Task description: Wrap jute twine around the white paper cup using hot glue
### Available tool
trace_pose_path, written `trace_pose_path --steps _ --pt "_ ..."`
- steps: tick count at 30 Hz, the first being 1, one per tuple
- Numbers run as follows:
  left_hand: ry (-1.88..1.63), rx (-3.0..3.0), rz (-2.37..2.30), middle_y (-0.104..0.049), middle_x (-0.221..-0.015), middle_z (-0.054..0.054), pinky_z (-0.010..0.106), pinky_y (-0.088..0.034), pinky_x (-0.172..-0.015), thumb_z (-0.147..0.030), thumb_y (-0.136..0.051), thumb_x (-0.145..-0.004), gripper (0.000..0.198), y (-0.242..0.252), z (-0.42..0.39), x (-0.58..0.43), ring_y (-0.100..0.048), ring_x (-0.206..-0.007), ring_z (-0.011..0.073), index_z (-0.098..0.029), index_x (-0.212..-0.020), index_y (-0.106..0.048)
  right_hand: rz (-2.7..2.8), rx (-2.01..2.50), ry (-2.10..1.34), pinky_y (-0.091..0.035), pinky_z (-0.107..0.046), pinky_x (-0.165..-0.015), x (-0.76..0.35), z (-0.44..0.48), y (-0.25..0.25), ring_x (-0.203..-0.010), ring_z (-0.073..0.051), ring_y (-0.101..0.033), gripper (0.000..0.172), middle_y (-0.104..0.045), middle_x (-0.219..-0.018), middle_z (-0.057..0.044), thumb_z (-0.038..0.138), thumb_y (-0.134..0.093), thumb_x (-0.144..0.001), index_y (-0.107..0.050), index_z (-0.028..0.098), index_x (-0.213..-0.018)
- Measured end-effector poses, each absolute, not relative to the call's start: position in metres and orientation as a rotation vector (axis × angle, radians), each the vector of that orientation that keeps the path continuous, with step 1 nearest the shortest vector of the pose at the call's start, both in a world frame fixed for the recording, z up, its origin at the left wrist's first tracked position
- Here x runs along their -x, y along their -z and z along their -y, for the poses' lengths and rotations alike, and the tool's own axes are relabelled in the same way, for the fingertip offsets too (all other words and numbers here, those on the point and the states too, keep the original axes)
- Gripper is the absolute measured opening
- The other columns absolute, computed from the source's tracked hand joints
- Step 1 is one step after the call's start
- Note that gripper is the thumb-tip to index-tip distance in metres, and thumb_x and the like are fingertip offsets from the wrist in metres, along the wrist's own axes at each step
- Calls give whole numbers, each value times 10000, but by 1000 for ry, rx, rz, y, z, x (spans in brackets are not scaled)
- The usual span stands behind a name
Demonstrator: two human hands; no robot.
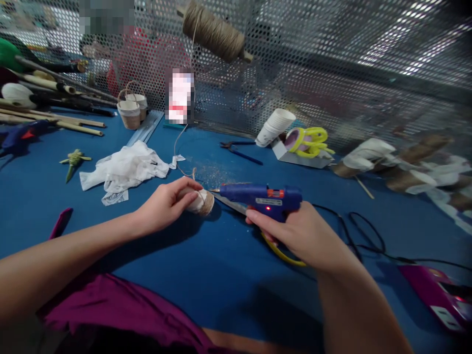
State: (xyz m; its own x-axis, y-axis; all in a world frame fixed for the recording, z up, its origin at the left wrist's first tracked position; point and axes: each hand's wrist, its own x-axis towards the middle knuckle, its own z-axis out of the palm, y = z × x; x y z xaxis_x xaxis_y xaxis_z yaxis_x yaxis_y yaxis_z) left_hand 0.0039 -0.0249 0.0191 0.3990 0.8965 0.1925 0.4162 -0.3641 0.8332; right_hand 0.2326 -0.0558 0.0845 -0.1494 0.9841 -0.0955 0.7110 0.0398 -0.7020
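Observation:
My left hand (173, 201) is wrapped round a small white paper cup (198, 200) lying on its side, its right end bound with brown twine. My right hand (291, 226) grips a blue glue gun (258, 195), its red light lit. The gun's nozzle points left, close to the twine-wrapped end; whether it touches the twine I cannot tell. Scissors with a yellow handle (282, 251) lie beneath the gun and right hand, mostly hidden. A strand of twine (176, 147) runs from the cup up to a large spool (214, 32) on the mesh panel.
White crumpled fabric (129, 167) lies left of the cup. Behind are small twine baskets (130, 115), blue-handled pliers (241, 151), stacked paper cups (275, 127) and yellow pipe cleaners (311, 141). A black cable (368, 236) leads right to a purple power strip (431, 295). Sticks (73, 120) lie far left.

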Motion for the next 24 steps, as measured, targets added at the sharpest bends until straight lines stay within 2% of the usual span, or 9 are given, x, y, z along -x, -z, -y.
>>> trace_pose_path --steps 5,12,16,20,24 --pt "-850 -1957 -1146 -592 -694 8 213 -393 -516 -273 -424 -888 239 -16 26 -3 -484 -543 98 -138 -1036 -555 1917 1736 -877 -374 -246 -375 -231 57 -79 -374 -125 -482 310 -514 -404 20 473 -610 -701 -537 227 -526" --pt "-837 -1930 -1123 -629 -791 39 233 -439 -586 -264 -416 -889 241 -17 27 -3 -565 -638 121 -134 -1049 -541 1984 1807 -769 -346 -258 -396 -228 58 -78 -399 -123 -450 304 -501 -427 25 451 -587 -711 -504 217 -536" --pt "-838 -1935 -1119 -634 -749 27 222 -434 -566 -279 -408 -899 250 -17 27 -3 -570 -618 120 -137 -1057 -540 1980 1758 -782 -340 -266 -402 -227 59 -78 -405 -121 -430 265 -488 -436 28 418 -568 -724 -511 214 -564" --pt "-861 -1929 -1101 -649 -770 27 212 -429 -558 -281 -406 -900 251 -18 28 -3 -579 -622 121 -135 -1053 -541 1963 1722 -804 -330 -276 -405 -225 62 -79 -393 -117 -382 274 -433 -406 36 382 -585 -714 -485 224 -514" --pt "-879 -1930 -1108 -658 -770 32 215 -432 -562 -274 -414 -893 248 -18 27 -3 -586 -626 125 -132 -1040 -553 1970 1701 -814 -337 -284 -424 -224 64 -80 -432 -133 -399 283 -421 -421 26 359 -592 -706 -466 234 -485"
